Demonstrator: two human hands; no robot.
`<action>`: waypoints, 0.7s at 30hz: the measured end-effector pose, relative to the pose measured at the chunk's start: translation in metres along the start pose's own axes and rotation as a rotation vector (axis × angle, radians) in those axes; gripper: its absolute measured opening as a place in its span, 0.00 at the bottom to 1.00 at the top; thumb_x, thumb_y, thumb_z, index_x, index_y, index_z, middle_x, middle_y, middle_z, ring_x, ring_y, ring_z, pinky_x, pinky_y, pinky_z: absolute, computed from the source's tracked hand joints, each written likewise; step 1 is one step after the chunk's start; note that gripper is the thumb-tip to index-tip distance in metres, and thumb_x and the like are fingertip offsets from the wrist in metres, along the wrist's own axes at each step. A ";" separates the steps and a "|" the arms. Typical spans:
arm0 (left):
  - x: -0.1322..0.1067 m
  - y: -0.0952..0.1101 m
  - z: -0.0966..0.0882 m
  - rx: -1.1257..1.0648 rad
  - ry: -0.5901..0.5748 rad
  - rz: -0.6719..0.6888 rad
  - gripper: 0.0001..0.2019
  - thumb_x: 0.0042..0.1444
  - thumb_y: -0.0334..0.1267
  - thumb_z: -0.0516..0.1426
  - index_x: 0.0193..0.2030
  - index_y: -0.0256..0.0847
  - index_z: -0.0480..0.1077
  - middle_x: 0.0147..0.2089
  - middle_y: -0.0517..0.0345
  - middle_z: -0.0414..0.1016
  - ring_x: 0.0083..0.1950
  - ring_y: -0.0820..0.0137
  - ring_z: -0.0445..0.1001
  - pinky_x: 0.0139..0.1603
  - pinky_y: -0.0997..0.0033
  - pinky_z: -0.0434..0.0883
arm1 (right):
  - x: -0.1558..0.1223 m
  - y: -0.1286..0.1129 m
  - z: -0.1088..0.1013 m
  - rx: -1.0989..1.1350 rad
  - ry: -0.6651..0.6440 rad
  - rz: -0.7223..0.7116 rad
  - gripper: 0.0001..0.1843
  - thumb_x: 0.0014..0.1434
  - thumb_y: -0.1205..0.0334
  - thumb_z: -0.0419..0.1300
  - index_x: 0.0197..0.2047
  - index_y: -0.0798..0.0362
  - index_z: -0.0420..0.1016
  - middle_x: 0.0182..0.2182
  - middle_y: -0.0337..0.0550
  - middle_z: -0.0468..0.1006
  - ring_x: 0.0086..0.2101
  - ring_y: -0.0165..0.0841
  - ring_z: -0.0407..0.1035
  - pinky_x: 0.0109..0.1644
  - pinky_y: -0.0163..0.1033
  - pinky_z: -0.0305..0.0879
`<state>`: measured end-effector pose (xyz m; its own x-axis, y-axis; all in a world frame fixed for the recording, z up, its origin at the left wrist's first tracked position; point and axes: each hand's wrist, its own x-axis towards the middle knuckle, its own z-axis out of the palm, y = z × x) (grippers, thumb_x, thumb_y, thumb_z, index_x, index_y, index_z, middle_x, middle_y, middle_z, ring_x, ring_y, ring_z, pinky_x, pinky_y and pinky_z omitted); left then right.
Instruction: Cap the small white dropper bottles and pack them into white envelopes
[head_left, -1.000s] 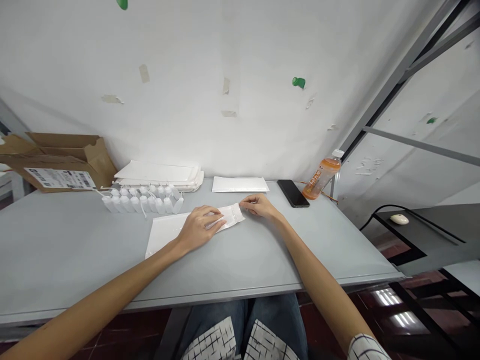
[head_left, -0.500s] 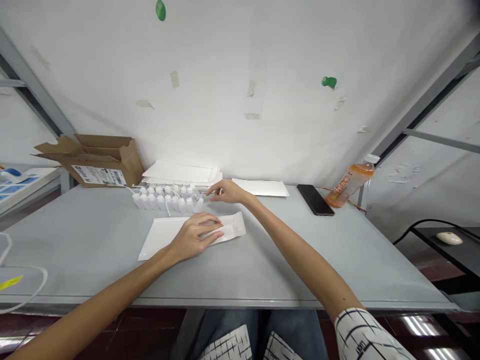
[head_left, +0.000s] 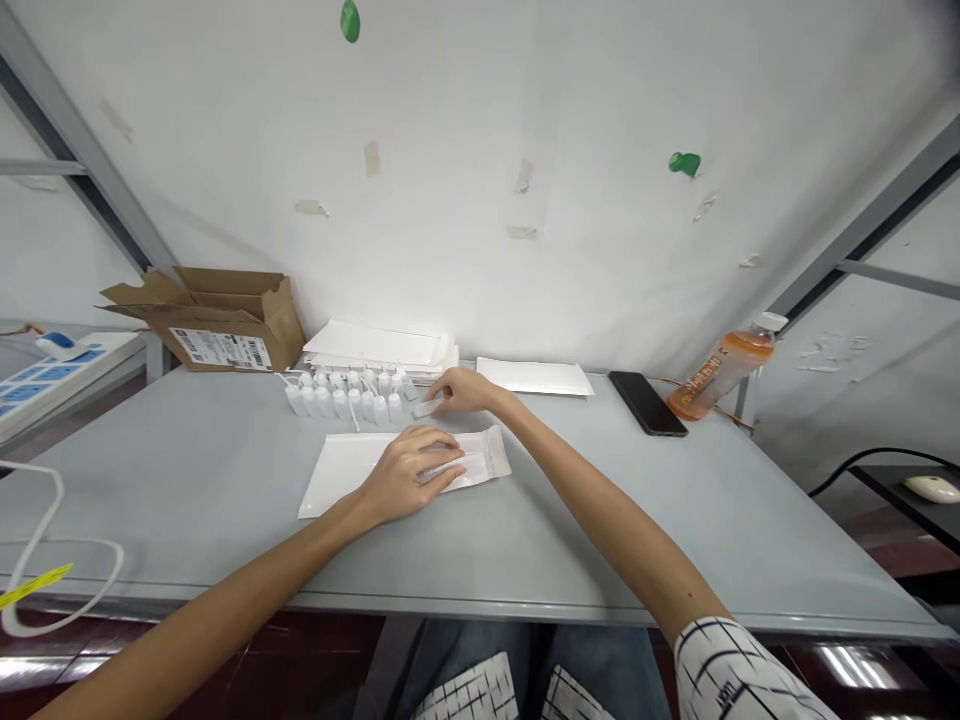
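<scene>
The left hand [head_left: 409,473] lies with its fingers together, pressing down on a white pouch [head_left: 337,482] near the middle of the grey worktop [head_left: 187,480]. The right hand [head_left: 469,392] pinches what looks like a small white strip [head_left: 427,408], just beside a row of white squeeze bottles [head_left: 345,403] near the worktop's back edge.
</scene>
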<state>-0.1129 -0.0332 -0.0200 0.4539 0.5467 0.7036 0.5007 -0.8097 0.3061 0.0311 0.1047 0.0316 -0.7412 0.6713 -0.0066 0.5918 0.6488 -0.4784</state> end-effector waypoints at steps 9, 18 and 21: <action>0.002 0.003 0.004 0.014 -0.010 -0.013 0.08 0.64 0.35 0.58 0.39 0.41 0.80 0.42 0.49 0.80 0.43 0.66 0.78 0.45 0.63 0.74 | -0.110 0.050 -0.031 0.238 0.466 0.182 0.13 0.49 0.55 0.71 0.35 0.55 0.81 0.37 0.45 0.77 0.34 0.33 0.69 0.38 0.37 0.62; 0.028 -0.005 0.030 0.001 -0.126 -0.113 0.12 0.62 0.44 0.59 0.44 0.41 0.80 0.45 0.49 0.80 0.45 0.63 0.78 0.47 0.61 0.75 | -0.183 0.057 -0.022 0.529 0.406 0.373 0.25 0.52 0.40 0.66 0.36 0.57 0.77 0.20 0.38 0.70 0.19 0.26 0.59 0.22 0.34 0.52; 0.035 -0.010 0.036 0.011 -0.189 -0.174 0.16 0.60 0.49 0.60 0.48 0.42 0.80 0.48 0.48 0.79 0.48 0.61 0.78 0.52 0.58 0.75 | -0.182 0.057 -0.019 0.507 0.345 0.343 0.24 0.49 0.41 0.68 0.33 0.57 0.80 0.18 0.34 0.64 0.21 0.25 0.54 0.24 0.34 0.49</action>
<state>-0.0754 0.0018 -0.0212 0.4893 0.7089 0.5081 0.5911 -0.6979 0.4045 0.2059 0.0260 0.0218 -0.3468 0.9379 0.0085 0.4909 0.1892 -0.8504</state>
